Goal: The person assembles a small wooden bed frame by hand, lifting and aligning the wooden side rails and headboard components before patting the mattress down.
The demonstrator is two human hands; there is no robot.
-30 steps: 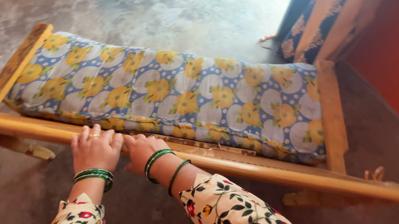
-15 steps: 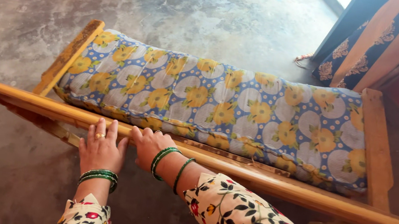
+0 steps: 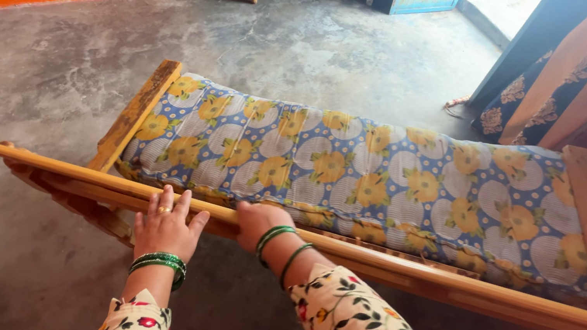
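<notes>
My left hand (image 3: 166, 227) lies flat, fingers apart, and my right hand (image 3: 258, 224) curls over the long wooden bench rail (image 3: 403, 267) — the yellow-flowered blue cushion (image 3: 362, 176) has swung rightward since.

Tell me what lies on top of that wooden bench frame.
A flowered blue and yellow cushion covers the wooden bench frame end to end. Both hands, left and right, rest on the near rail. The seat beneath the cushion is hidden.

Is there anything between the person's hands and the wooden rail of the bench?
Nothing visible. The left hand lies flat on the wooden rail and the right hand grips it directly; the flowered cushion sits behind the rail, not between.
</notes>
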